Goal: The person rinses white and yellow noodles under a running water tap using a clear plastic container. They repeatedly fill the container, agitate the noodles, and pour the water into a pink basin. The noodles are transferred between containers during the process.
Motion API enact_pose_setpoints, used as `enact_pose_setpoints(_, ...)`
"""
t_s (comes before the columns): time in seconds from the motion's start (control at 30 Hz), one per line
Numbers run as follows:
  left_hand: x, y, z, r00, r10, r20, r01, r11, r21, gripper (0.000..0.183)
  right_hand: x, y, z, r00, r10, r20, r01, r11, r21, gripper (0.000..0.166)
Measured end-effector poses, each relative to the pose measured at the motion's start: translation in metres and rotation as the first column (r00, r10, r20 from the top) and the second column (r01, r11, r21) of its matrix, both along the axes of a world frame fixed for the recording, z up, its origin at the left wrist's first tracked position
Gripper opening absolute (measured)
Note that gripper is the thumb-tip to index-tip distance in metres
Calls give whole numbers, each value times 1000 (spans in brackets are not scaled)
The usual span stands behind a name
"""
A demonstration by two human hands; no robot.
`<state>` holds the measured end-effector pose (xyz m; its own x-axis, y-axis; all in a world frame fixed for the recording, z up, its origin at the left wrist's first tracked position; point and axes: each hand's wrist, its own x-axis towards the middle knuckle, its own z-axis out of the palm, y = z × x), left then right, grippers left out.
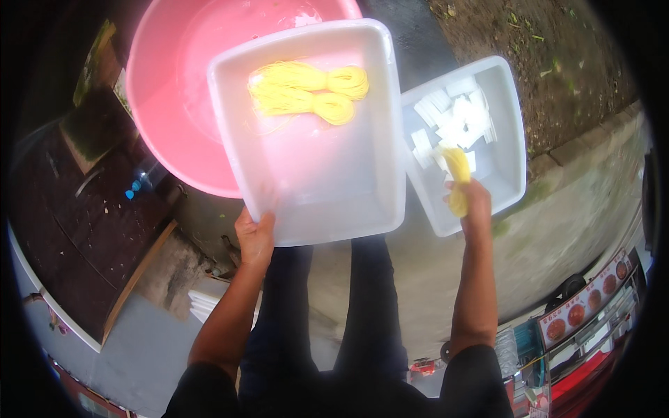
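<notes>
My left hand [254,236] grips the near left rim of a translucent white plastic tub [334,209], which overlaps the pink basin behind it. Two bundles of thin yellow strands [300,91], looped and gathered at one end, lie side by side in the tub's far part. In my right hand [473,198] is another yellow bundle [458,166], held over a second white tub [515,157] at the right. White rectangular pieces [462,117], several of them stacked or overlapping, lie in that second tub; what they are is washed out by glare.
A large round pink plastic basin [162,120] with some liquid stands at the far left. Left of it are a dark brown board [68,224] and a bottle with a blue cap [137,186]. Bare soil [575,68] lies at the far right. A food cart with picture signs [585,303] stands lower right.
</notes>
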<state>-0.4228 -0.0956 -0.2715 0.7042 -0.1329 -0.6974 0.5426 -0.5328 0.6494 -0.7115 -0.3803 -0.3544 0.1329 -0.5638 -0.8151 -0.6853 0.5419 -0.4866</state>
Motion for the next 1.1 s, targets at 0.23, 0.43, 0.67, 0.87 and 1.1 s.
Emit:
enact_pose_setpoints(0.23,-2,4,-7,999,-47,2,47,997,-64,36,130,40,128,962,123,243,-65,970,-234,37)
enact_pose_setpoints(0.43,-6,-4,-11,999,-14,48,18,996,-85,28,201,56,108,713,675,189,-376,596,-709,40)
enact_pose_setpoints(0.67,0,18,-8,999,-28,-20,28,999,-27,26,83,-1,0,940,270,-209,-341,696,-632,44)
enact_pose_setpoints(0.87,-9,14,-12,999,40,-33,-42,998,-46,35,78,-78,-53,717,500,-485,-691,421,-588,75)
enact_pose_setpoints(1.1,-15,23,-9,998,38,-47,-35,997,69,24,85,-71,-79,594,511,-621,-800,451,-395,61)
